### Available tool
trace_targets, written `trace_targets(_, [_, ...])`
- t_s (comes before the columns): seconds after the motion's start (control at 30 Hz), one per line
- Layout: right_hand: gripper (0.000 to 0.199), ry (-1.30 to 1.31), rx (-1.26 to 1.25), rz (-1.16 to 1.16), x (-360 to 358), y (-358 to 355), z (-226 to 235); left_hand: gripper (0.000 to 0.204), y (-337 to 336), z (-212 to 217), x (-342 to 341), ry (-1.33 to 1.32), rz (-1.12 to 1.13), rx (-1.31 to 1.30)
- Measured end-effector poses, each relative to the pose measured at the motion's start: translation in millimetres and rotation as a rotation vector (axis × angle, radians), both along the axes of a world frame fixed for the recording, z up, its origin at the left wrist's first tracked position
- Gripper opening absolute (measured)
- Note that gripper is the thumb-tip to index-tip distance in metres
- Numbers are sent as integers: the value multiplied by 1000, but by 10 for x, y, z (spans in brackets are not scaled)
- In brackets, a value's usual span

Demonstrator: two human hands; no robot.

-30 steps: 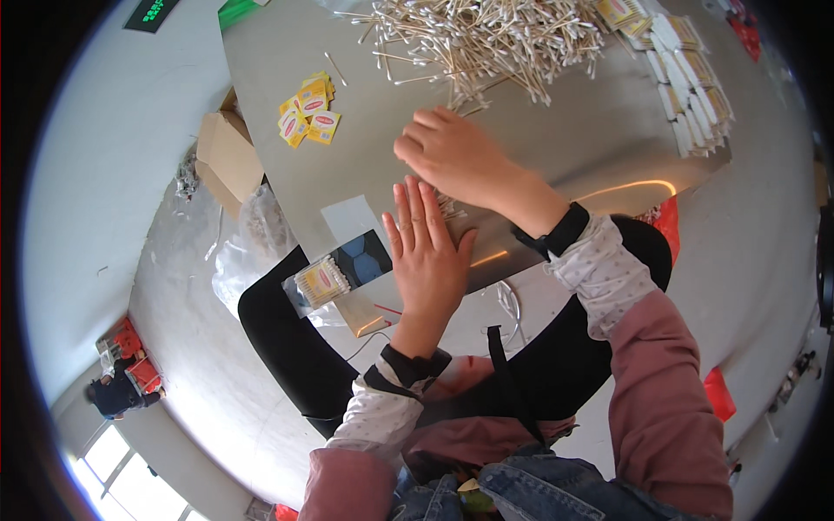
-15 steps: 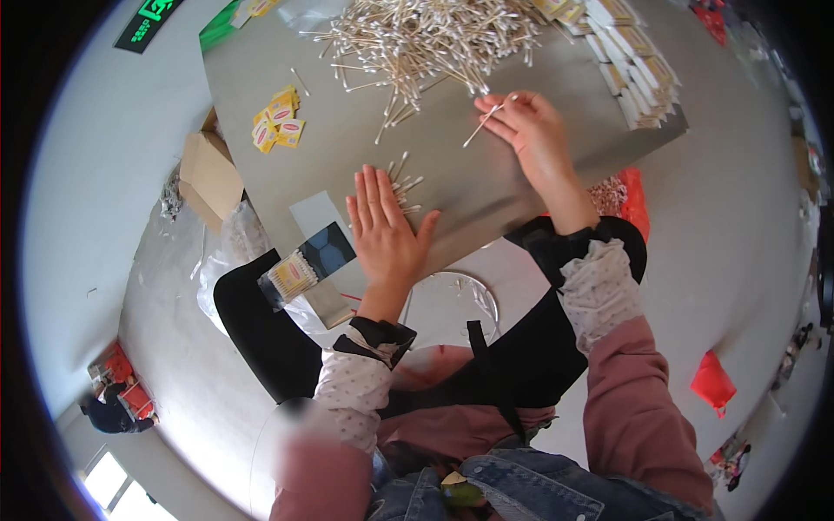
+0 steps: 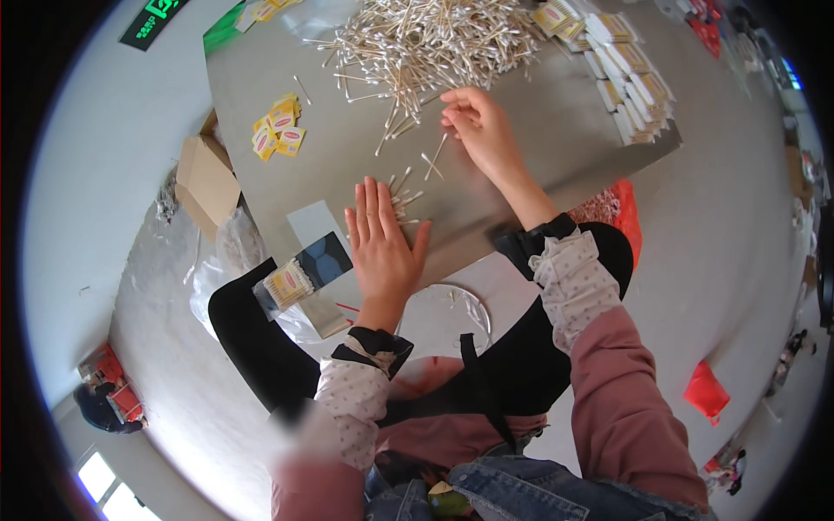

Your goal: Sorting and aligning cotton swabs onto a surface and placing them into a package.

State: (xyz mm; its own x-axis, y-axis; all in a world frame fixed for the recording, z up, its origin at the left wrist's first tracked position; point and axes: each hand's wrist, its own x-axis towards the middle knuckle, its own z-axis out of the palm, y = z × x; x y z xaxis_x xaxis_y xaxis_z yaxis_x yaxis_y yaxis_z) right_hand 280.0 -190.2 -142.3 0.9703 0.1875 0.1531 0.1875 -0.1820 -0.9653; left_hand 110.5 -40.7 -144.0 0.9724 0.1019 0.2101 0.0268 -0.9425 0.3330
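My left hand (image 3: 380, 246) lies flat, palm down, on the grey table (image 3: 261, 78), fingers spread over a few cotton swabs (image 3: 405, 205) near the front edge. My right hand (image 3: 479, 128) reaches farther out, fingers curled at the near edge of a big heap of cotton swabs (image 3: 426, 39). A swab or two (image 3: 434, 159) sticks out just below its fingers; whether they are pinched is unclear.
Small yellow packets (image 3: 278, 128) lie at the table's left. Rows of filled packets (image 3: 638, 82) sit at the right. A clear packet of swabs (image 3: 300, 276) rests by the front edge. A cardboard box (image 3: 204, 178) stands left of the table. Red bags (image 3: 708, 391) lie on the floor.
My right hand has moved out from beside the left hand to the edge of the swab heap. My left hand has stayed flat on the table.
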Motion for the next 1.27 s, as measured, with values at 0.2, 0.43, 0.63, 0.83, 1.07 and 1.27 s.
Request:
trace_targets(0.2, [9,-578,-538,161,-1,264,168,77,38,9,-12,12,10,-17])
trace_targets(0.43, [8,-593,-577,166,67,290,208,78,-9,-18,2,-6,5,-46])
trace_targets(0.63, [4,-192,-591,324,-370,-19,453,77,43,9,-19,-16,10,-47])
trace_targets(0.83, [7,-344,-839,257,-625,97,252,77,13,0,-8,-21,2,-38])
trace_targets(1.07, [3,-348,-408,221,-391,-217,172,80,19,-45,2,-96,20,-73])
trace_targets(1.27, [21,136,-462,94,-457,-1026,533,89,119,-9,-119,-118,44,-78])
